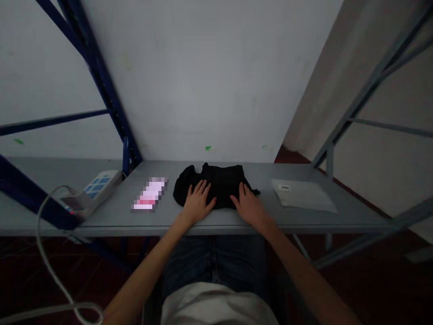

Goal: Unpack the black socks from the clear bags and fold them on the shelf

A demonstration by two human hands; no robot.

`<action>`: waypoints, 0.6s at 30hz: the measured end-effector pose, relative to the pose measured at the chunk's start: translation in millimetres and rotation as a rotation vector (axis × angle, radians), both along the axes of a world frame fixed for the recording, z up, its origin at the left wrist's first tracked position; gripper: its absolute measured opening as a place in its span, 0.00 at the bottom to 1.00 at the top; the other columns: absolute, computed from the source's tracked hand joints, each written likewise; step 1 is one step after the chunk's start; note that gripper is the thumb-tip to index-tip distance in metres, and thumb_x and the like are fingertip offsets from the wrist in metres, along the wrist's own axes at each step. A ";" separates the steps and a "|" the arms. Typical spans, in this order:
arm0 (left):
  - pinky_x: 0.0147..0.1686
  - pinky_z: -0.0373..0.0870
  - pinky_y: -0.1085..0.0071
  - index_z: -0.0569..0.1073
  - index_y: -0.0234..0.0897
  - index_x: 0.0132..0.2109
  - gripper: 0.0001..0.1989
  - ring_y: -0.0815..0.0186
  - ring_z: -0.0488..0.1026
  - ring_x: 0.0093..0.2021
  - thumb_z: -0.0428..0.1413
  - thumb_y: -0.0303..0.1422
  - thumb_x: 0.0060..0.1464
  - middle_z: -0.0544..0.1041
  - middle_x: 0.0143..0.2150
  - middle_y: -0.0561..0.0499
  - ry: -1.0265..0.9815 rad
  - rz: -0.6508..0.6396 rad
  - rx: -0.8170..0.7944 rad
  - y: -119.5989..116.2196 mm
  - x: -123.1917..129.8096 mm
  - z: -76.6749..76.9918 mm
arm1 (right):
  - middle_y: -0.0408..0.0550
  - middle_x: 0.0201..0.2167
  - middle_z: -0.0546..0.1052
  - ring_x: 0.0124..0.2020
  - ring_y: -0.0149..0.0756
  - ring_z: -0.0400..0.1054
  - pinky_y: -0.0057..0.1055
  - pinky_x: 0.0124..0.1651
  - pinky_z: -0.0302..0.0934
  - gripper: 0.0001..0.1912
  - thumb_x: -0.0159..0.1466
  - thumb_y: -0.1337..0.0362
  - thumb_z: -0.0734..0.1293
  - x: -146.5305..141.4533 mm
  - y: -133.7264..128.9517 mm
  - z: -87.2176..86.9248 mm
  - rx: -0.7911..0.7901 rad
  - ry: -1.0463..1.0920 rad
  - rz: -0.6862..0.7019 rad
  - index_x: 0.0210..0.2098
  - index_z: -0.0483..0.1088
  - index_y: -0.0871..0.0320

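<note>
A black cloth item (225, 178), perhaps a folded garment, lies on the grey shelf top in front of me. Its exact kind I cannot make out. On its left part rests my left hand (198, 201), palm down with the fingers spread. My right hand (249, 205) lies flat on its right part, thumb and fingers apart. Both hands press on the cloth without gripping it. A dark strap or corner of the cloth sticks out past my right fingers.
On the grey shelf (260, 219), a phone-like item (150, 195) with a blurred-out bright screen lies to the left. A clear plastic bag (304, 196) with a small label lies right. Farther left are a white power strip (101, 185), a cable (42, 243) and a blue rack post (108, 90).
</note>
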State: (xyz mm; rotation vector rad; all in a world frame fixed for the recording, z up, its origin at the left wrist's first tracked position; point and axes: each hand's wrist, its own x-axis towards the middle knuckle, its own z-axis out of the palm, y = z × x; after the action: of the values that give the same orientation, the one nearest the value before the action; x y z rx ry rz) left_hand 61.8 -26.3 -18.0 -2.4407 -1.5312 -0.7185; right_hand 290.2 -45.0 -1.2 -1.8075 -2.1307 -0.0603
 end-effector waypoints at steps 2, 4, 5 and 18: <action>0.69 0.57 0.39 0.66 0.38 0.69 0.29 0.47 0.58 0.74 0.51 0.45 0.67 0.64 0.72 0.37 0.000 0.000 0.003 -0.7 0.4 0.5 | 0.79 0.69 0.60 0.64 0.62 0.66 0.50 0.58 0.66 0.44 0.73 0.48 0.59 -6.2 4.4 5.8 0.010 -0.002 -0.020 0.76 0.42 0.70; 0.69 0.56 0.39 0.65 0.38 0.70 0.29 0.47 0.58 0.74 0.52 0.44 0.67 0.65 0.72 0.38 0.000 0.003 0.002 -1.1 0.8 0.9 | 0.79 0.69 0.60 0.65 0.63 0.64 0.51 0.59 0.66 0.51 0.69 0.46 0.65 -12.1 9.2 10.2 0.040 0.003 -0.020 0.76 0.36 0.68; 0.69 0.56 0.39 0.65 0.38 0.70 0.29 0.47 0.58 0.74 0.52 0.44 0.67 0.65 0.72 0.38 -0.001 0.004 0.002 -1.3 0.9 0.9 | 0.79 0.69 0.60 0.66 0.63 0.64 0.51 0.59 0.65 0.54 0.68 0.46 0.68 -14.9 11.6 12.0 0.053 0.003 -0.015 0.77 0.35 0.66; 0.69 0.56 0.38 0.65 0.36 0.70 0.30 0.46 0.57 0.74 0.52 0.44 0.67 0.63 0.73 0.36 0.004 0.008 -0.018 -1.7 1.2 2.0 | 0.65 0.65 0.69 0.56 0.52 0.73 0.48 0.56 0.68 0.26 0.71 0.67 0.61 -22.8 27.4 27.3 0.090 -0.011 -0.044 0.67 0.68 0.52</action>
State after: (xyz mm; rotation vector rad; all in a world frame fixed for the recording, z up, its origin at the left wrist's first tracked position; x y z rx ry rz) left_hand 62.9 -28.0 -16.0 -2.4459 -1.5518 -0.7013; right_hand 267.4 -17.5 26.1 -1.8066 -2.0608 -0.1743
